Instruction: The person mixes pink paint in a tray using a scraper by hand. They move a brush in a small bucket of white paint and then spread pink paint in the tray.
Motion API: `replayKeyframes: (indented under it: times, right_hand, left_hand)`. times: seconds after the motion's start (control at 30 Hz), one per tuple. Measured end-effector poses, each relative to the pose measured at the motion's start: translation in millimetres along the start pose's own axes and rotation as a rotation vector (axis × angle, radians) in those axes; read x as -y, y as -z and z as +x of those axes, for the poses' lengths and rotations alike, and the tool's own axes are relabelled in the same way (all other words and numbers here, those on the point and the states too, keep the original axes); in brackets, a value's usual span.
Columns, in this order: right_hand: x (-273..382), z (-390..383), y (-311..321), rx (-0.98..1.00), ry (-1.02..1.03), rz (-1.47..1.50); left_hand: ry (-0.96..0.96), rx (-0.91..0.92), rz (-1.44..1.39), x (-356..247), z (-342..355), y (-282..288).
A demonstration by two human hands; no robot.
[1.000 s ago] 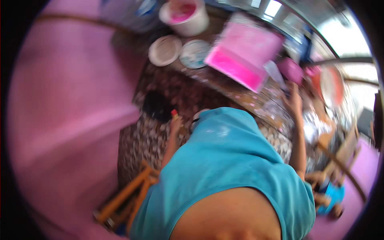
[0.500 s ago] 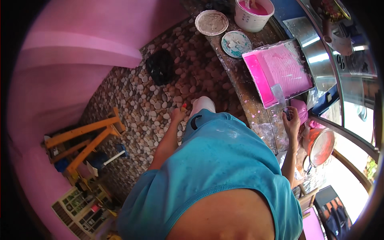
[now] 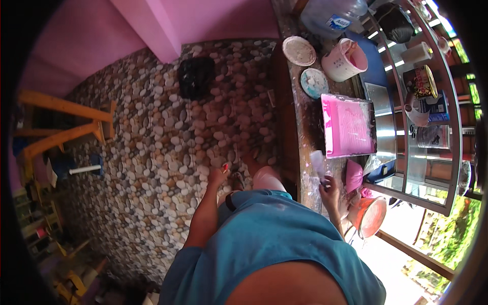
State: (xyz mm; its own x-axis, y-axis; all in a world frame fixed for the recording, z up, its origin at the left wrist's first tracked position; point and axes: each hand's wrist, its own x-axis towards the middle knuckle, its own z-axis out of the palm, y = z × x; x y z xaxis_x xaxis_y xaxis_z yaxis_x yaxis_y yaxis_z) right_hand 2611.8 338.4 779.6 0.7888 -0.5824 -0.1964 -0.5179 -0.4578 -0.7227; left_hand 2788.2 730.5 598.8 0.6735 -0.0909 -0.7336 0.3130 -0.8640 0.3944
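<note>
Our left hand [image 3: 218, 176] gripped a red-tipped item [image 3: 225, 166], right hand [image 3: 330, 188] a pale tool [image 3: 317, 161]; tray [image 3: 375, 124] and bucket [image 3: 335, 63] held pink paint [image 3: 331, 127].

Jug [image 3: 316, 15], clear plastic: bore a blue label [image 3: 338, 22] with white lettering. Tin [image 3: 420, 82], yellow-rimmed: bore a dark, multicoloured printed label, its text too small to read. Container [image 3: 435, 107], blue: carried pale markings, likewise illegible.

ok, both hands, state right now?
Left hand: closed, holding a small red-tipped object, kind unclear.
Right hand: closed, holding a pale flat-bladed tool.
</note>
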Motion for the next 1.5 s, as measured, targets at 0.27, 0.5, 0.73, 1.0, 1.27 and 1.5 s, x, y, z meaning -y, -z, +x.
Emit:
replayKeyframes:
  times: [0.27, 0.5, 0.73, 1.0, 1.27, 1.5]
  right_hand:
    - [32.2, -28.6, -50.1, 0.300, 0.120, -0.141]
    - [48.3, -16.8, -55.9, 0.312, 0.161, -0.122]
    - [35.6, 40.2, -21.0, 0.171, -0.001, 0.171]
    - [15.5, 99.3, 76.9, -0.133, 0.129, 0.010]
    - [56.6, 122.2, 110.0, -0.040, -0.281, 0.016]
    - [92.1, 143.3, 132.3, -0.045, -0.506, -0.145]
  left_hand:
    - [0.212, 0.267, -0.373, 137.5, -81.7, -59.9]
    - [0.145, 0.090, -0.176, 137.3, -65.1, -60.0]
    - [0.077, 0.042, 0.026, 83.1, -19.8, -9.9]
    - [-0.292, -0.249, -0.095, -91.5, 70.3, 118.9]
    - [-0.629, 0.023, -0.511, -325.3, 111.9, 168.8]
    - [-0.811, 0.313, -0.066, -434.7, 137.3, 146.8]
